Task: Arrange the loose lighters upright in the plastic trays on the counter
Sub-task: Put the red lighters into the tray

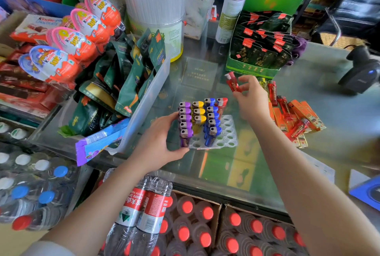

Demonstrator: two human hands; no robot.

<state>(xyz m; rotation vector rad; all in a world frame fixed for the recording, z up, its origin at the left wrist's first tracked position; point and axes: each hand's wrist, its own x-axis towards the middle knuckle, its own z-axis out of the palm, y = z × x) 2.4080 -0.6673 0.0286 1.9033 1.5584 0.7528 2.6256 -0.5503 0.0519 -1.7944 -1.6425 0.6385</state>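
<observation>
1. Partly hidden, the clear plastic tray [227, 135] shows only its right and near rows of open holes; the standing lighters cover the rest, and its left edge sits behind the left hand [159, 144].
2. Fingertips of the left hand are out of sight behind the purple lighters [185, 121]; its thumb curls along the tray's near left corner, so the hand grips the tray from the side.
3. The right hand [251, 99] pinches a red lighter [233, 83] between thumb and fingers, above the bench [329, 115] and just beyond the tray's far right corner.
4. That red lighter is tilted, its long axis leaning up and to the left, with the metal head at the top.
5. In the tray the lighters stand upright, heads up: a purple row on the left, then yellow lighters [199, 111], then blue lighters [212, 120], and one red one at the far right corner.
6. Loose red and orange lighters [296, 118] lie flat in a heap on the bench to the right of the right hand, some overlapping so single ones are hard to tell apart.
7. A snack bin [148, 99] crowds the tray's left side; bare glass lies near and to the right.
</observation>
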